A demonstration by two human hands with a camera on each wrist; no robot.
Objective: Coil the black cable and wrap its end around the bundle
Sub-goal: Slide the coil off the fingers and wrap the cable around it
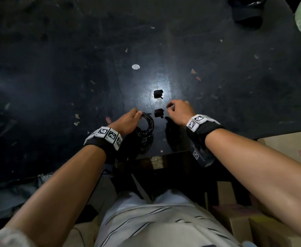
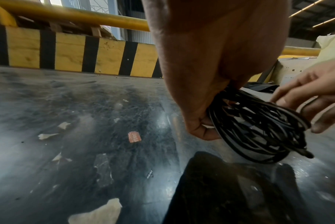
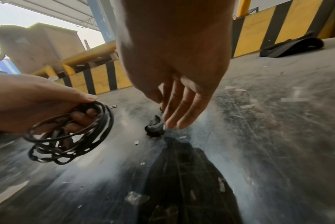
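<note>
While left hand [image 1: 128, 120] grips coiled black cable [image 1: 147, 127], right hand [image 1: 179, 111] hovers w/ fingers loose (holding nothing).

The black cable [image 1: 147, 128] is gathered into a loose coil of many thin, glossy loops, held up off the dark tabletop and hanging down from where it's gripped at the top. The loops aren't tidy: they cross over each other, and the lower strands [image 3: 53, 153] look twisted and tangled together. One short end [image 2: 307, 154] pokes out at the bottom of the bundle.
</note>
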